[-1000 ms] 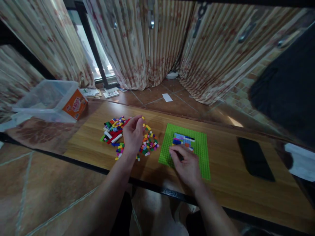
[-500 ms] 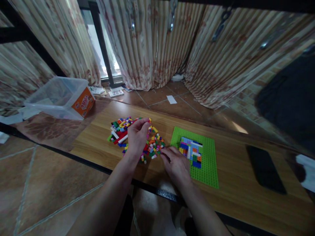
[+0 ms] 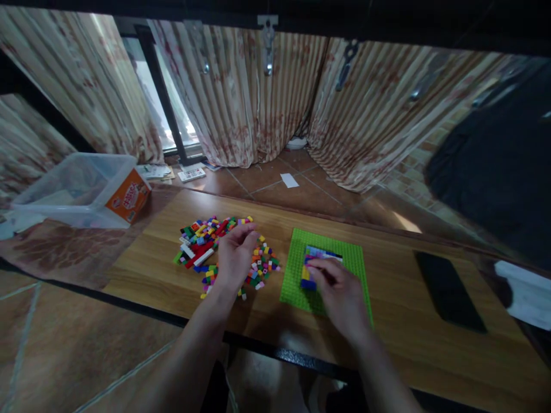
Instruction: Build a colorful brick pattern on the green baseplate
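Observation:
My right hand (image 3: 342, 292) is over the green baseplate (image 3: 293, 287), its thumb and fingers pinched together at the left part of the built block of toy bricks (image 3: 308, 283). Whatever it holds is too small to make out. The hand covers much of the block, where blue, yellow and white bricks show. Above the heap of loose, many-coloured bricks (image 3: 201, 252) is my left hand (image 3: 235, 258), closed with thumb and fingertips together. I cannot tell what, if anything, sits between those fingertips.
Everything stands on a wooden table (image 3: 159, 275) with a dark front edge. A black phone-like slab (image 3: 450, 289) lies on the right. Beyond the left end stands a clear plastic box (image 3: 77, 189) with an orange label. Striped curtains (image 3: 249, 103) hang behind.
My right hand has moved right, from the edge of the brick heap to the built block on the baseplate. My left hand stays over the heap. The camera view has shifted slightly.

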The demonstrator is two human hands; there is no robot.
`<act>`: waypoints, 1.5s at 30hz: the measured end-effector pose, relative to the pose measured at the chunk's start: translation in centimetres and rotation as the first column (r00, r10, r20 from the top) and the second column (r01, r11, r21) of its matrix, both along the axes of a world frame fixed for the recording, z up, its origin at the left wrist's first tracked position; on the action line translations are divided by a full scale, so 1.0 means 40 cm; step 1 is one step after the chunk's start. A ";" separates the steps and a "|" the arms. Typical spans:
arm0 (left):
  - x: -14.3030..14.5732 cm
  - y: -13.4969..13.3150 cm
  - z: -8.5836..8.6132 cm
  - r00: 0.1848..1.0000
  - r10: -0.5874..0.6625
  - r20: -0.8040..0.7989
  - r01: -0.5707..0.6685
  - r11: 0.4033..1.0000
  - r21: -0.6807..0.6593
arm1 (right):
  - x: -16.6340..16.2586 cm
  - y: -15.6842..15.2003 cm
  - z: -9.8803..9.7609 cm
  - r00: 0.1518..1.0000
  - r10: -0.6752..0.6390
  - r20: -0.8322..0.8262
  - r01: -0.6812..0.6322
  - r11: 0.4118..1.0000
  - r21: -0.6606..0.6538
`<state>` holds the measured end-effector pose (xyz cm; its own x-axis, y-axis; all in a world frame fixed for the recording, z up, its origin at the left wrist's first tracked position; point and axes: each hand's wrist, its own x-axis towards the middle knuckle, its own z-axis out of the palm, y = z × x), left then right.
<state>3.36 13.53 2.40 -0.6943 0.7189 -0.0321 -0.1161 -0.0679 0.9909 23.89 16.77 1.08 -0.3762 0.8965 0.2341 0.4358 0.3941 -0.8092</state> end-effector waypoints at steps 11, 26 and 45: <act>0.041 0.009 -0.010 0.963 -0.132 -0.236 0.114 0.989 -0.090 | 0.158 0.078 -0.025 0.965 -0.212 0.155 0.235 0.960 -0.149; 0.035 0.011 -0.020 0.921 -0.182 -0.345 0.150 0.982 -0.119 | 0.146 0.094 -0.025 0.975 -0.213 0.059 0.221 0.932 -0.289; 0.199 -0.025 -0.042 0.463 -0.645 -0.608 0.496 0.757 -0.425 | 0.123 0.091 -0.041 0.970 -0.234 -0.071 0.193 0.911 -0.365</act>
